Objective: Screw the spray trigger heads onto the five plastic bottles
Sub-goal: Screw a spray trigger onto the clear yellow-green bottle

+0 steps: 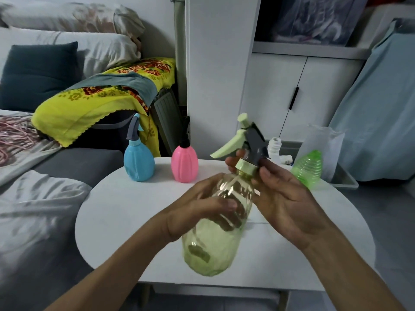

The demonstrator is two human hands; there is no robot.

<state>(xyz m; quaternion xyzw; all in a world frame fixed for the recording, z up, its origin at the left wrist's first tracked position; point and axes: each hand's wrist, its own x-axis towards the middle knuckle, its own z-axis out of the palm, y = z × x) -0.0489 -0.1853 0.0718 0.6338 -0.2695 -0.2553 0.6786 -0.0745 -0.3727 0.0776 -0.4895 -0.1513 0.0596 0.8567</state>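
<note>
Hands clasp mid-table: left hand (202, 205) holds yellow bottle (215, 225), right hand (280, 198) apparently pinches trigger head (244, 142).

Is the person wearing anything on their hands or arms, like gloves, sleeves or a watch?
No. The left hand and the right hand are bare, without gloves, and I see no rings. Both forearms are uncovered right down to the bottom of the picture: no sleeves, watch or bracelet shows.
</note>
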